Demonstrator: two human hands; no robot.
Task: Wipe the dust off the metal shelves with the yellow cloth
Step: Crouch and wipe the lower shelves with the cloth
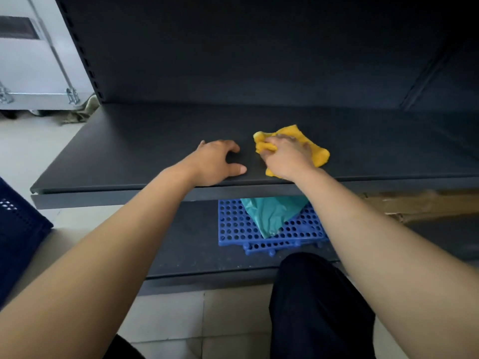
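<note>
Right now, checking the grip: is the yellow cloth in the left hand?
No, the right hand grips the yellow cloth; the left hand rests on the shelf.

The left hand (217, 161) and right hand (287, 156) are bare, as are the forearms (116, 229) up to the picture's edge. Plain black trousers (318, 307) cover the right knee.

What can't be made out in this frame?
Head view only.
Dust on the shelf: too fine, lighting dim.
Middle of the cloth: covered by the right hand.
Top of the bag: hidden behind the shelf edge.
Shelf's right end: cut off by the frame.
</note>
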